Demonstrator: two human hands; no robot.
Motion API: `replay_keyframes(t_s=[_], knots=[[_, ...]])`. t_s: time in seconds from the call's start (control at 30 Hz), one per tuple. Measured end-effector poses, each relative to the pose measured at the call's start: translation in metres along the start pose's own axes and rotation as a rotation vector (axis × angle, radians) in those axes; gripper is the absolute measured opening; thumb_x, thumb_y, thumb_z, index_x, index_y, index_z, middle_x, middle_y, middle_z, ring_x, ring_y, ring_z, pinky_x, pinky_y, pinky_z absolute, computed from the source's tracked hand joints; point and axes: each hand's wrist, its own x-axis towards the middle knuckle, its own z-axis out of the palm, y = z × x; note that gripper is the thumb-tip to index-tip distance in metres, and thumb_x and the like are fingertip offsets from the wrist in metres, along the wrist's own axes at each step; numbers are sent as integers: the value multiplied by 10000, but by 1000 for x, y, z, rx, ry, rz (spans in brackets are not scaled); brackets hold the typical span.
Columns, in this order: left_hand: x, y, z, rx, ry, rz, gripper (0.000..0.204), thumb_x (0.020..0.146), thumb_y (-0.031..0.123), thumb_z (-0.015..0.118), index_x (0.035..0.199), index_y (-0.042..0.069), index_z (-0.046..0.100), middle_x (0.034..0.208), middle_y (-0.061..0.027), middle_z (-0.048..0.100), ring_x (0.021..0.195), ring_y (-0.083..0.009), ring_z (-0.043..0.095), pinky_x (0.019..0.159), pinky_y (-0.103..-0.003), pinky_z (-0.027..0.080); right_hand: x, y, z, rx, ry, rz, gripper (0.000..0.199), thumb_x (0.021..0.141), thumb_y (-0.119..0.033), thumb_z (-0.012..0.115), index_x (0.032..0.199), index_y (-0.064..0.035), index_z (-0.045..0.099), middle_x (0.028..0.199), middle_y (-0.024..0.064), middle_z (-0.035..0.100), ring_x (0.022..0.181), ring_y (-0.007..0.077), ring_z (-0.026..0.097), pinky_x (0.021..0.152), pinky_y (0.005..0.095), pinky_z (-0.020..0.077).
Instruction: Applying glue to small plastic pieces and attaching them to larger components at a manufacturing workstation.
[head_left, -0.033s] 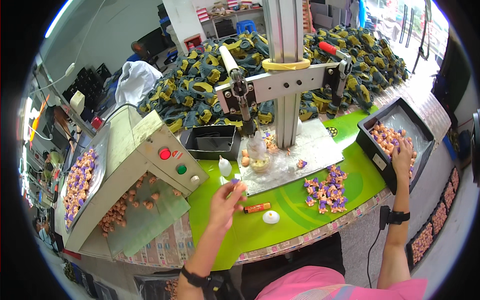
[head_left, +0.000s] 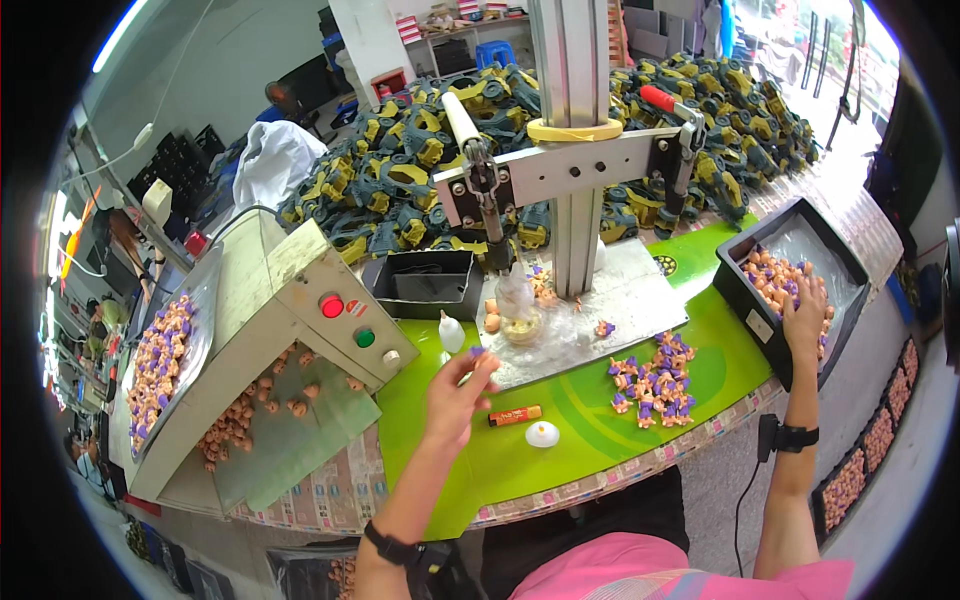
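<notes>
- Left hand (head_left: 455, 400): thumb and fingertips pinched on one small peach-and-purple plastic piece (head_left: 486, 366), above glossy green board (head_left: 430, 490); tip grip probably suits its size.
- Right hand (head_left: 803, 328): in black rectangular plastic tray (head_left: 738, 292), at heaped peach-and-purple pieces (head_left: 768, 272); finger closure cannot be told.
- Tray walls presumably contain the loose heap.

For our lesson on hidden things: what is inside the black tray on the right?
The black tray holds small peach-and-purple pieces and shiny plastic lining. The right hand covers some pieces; whatever lies beneath the pile cannot be seen.
</notes>
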Motion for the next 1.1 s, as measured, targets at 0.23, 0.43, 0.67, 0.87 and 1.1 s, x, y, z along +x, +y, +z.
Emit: replay_keyframes(t_s=[0.23,0.43,0.67,0.87,1.1], knots=[[72,-29,23,254,89,420,169,800,137,759,902,44,661,929,21,533,672,-54,551,522,-193,399,-20,-160,-75,608,-176,-364,314,800,-67,650,1111,-30,645,1259,171,567,1192,354,496,1029,437,382],[74,-34,35,581,157,739,202,768,65,744,928,2,640,989,-47,475,632,-108,464,556,-242,407,-32,-251,-119,951,-297,-662,275,784,-68,689,1049,-9,647,1182,150,607,1090,330,553,961,411,431],[72,-33,36,647,173,758,232,763,47,735,964,-6,631,1008,-70,480,773,-173,522,590,-270,444,23,-373,-153,992,336,-792,450,804,-120,703,1211,7,559,1126,152,637,1030,309,596,842,398,455],[76,-34,36,647,151,684,231,748,63,744,933,-8,626,1014,-81,493,858,-203,539,640,-276,467,62,-430,-177,1274,-431,-440,696,774,-170,726,1346,10,375,987,194,649,854,307,641,773,407,486],[82,-40,5,768,170,831,267,768,89,737,1022,54,663,1036,-52,490,832,-130,528,627,-261,465,10,-371,-233,1758,-69,-1108,144,791,-154,727,889,-60,680,876,67,688,784,171,674,939,387,436]])
